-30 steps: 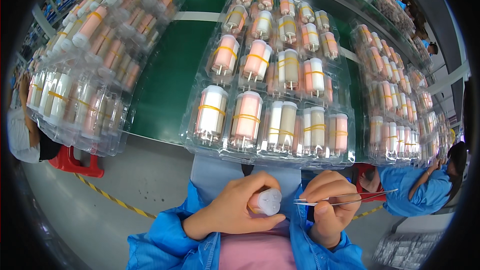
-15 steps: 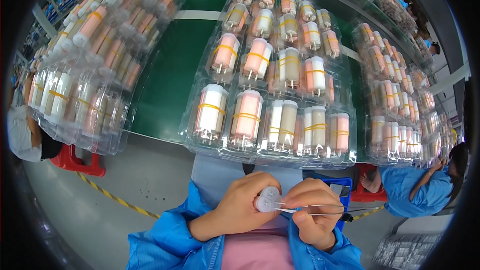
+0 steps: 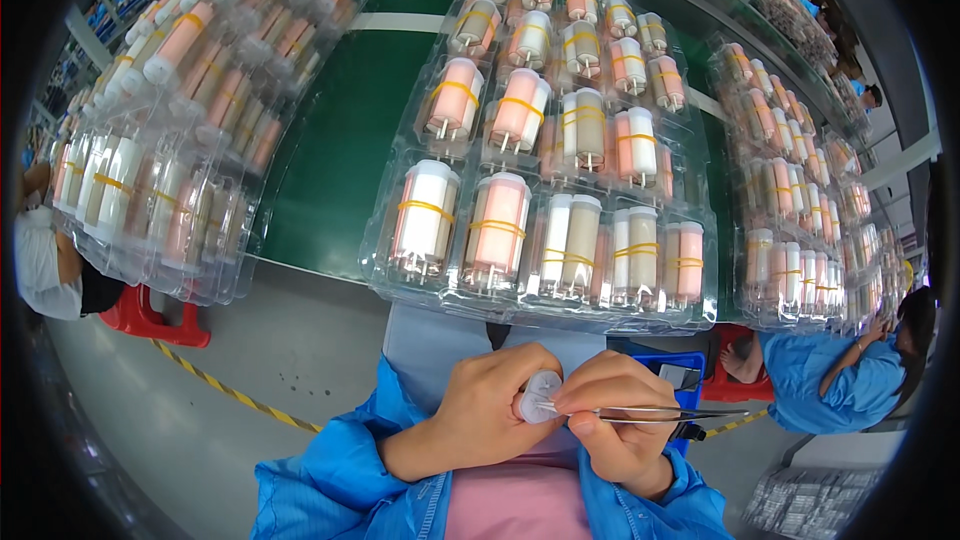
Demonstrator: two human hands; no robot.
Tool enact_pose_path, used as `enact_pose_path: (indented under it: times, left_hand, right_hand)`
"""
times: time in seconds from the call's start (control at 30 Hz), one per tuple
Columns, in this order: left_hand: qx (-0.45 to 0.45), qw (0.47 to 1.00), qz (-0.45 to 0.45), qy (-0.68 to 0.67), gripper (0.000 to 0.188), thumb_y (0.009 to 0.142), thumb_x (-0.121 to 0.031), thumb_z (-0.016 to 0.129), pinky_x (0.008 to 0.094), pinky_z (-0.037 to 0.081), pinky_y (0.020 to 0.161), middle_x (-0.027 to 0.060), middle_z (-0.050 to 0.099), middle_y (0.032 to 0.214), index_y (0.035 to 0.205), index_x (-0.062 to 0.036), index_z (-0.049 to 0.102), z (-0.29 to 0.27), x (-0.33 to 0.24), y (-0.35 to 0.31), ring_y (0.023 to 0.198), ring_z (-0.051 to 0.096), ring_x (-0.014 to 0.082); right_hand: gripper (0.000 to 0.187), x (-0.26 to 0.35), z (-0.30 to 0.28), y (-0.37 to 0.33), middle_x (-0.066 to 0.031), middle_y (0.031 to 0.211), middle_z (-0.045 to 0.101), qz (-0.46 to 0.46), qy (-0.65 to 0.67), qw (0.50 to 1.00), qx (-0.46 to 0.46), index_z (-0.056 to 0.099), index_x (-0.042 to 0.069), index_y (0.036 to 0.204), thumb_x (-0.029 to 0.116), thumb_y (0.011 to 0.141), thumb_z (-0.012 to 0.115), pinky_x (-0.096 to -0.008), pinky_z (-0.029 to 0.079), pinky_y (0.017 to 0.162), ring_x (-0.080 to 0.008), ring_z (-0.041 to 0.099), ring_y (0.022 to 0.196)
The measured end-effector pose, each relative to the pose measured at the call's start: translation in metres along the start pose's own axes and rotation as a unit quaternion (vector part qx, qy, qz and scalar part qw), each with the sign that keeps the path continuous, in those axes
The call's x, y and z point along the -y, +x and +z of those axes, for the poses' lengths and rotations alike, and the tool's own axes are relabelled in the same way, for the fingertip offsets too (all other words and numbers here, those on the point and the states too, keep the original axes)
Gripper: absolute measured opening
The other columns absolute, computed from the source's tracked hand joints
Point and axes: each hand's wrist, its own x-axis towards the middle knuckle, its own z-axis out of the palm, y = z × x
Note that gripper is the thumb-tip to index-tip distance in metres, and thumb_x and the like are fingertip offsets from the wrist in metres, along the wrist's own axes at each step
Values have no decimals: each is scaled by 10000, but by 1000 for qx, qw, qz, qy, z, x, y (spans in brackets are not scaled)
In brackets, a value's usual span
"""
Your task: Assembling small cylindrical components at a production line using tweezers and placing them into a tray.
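My left hand (image 3: 487,402) is closed around a bundle of tubes, and only its whitish, lobed end (image 3: 540,397) shows past the fingers. A pair of metal tweezers (image 3: 660,413) is pinched in my right hand (image 3: 622,418). The tips of the tweezers meet the face of that lobed end, and the right fingertips are close beside it. The rest of the held bundle is hidden by my left hand. Beyond my hands, a clear plastic tray (image 3: 470,302) holds rows of pink, white and grey tube bundles (image 3: 497,223) bound with yellow bands.
Stacked trays of similar bundles stand at left (image 3: 150,195) and right (image 3: 790,250) on the green table (image 3: 325,160). A blue crate (image 3: 690,365) is beside my right arm. A person in blue (image 3: 835,380) works at right; a red stool (image 3: 160,320) stands at left.
The tweezers' arms, spread apart before, are now pressed together, and my right fingers have closed in on them. My left hand keeps its hold with little movement.
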Motion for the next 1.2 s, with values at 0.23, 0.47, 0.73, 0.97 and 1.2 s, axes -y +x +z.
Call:
enact_pose_path:
  times: [0.23, 0.47, 0.73, 0.97, 1.2]
  left_hand:
    - [-1, 1000, 8, 9, 264, 662, -100, 756, 343, 446, 501, 87, 575, 687, 839, -77, 562, 0, 1, 0, 580, 587, 276]
    - [8, 1000, 1, 24, 261, 663, -107, 754, 351, 449, 502, 85, 577, 685, 837, -80, 562, -2, -1, 0, 587, 592, 281]
    - [9, 999, 6, 44, 267, 647, -112, 754, 354, 447, 494, 79, 583, 671, 830, -88, 561, -3, 0, 0, 583, 599, 283]
    - [3, 998, 18, 60, 238, 663, -127, 736, 362, 450, 487, 84, 591, 669, 820, -90, 560, -2, 0, 1, 575, 602, 291]
    - [7, 996, 28, 89, 262, 633, -88, 750, 314, 452, 499, 100, 585, 701, 820, -14, 582, -3, 1, -2, 576, 598, 257]
  right_hand:
    - [104, 0, 1, 1, -119, 822, 663, 4, -9, 1000, -3, 676, -4, 824, 14, 728, 714, -287, 489, 585, -219, 622, 675]
    - [88, -2, 2, 1, -104, 789, 662, 12, -6, 1000, -7, 671, 0, 805, 28, 731, 710, -279, 492, 574, -211, 624, 661]
    - [83, -4, 1, 3, -101, 784, 663, -1, 4, 1000, 8, 670, 8, 797, 20, 726, 713, -281, 492, 574, -217, 625, 656]
    - [79, -1, 3, 3, -97, 758, 650, 0, -33, 999, 4, 670, 19, 772, 16, 710, 719, -292, 483, 556, -228, 610, 622]
    - [91, 1, 3, 7, -97, 742, 635, -23, -58, 998, 25, 660, 21, 762, 11, 692, 716, -304, 482, 552, -248, 599, 616]
